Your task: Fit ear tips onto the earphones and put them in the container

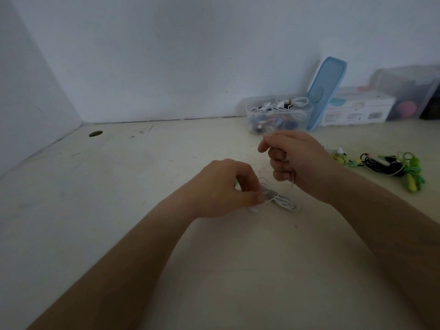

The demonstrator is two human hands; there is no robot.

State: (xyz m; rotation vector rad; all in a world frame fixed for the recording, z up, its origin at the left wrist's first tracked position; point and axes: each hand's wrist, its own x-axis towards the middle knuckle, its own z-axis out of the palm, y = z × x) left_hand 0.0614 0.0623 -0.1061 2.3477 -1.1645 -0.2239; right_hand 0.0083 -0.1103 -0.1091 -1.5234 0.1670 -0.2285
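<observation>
Pinches white earphones (282, 201) in left hand (223, 186), clenches their cord (293, 182) in right hand (294, 158); likely mid-fitting; next needs fine alignment, then far container (252, 108).

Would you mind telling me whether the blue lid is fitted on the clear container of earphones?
No, the blue lid stands tilted on its end beside the container, whose top is open.

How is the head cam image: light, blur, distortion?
Head view: dim, flat light with a bluish cast, no glare, only faint shadows on the table; wide-angle stretch toward the edges; left hand, right hand and the white earphones they grip look soft; the container at the back is blurry too.
</observation>
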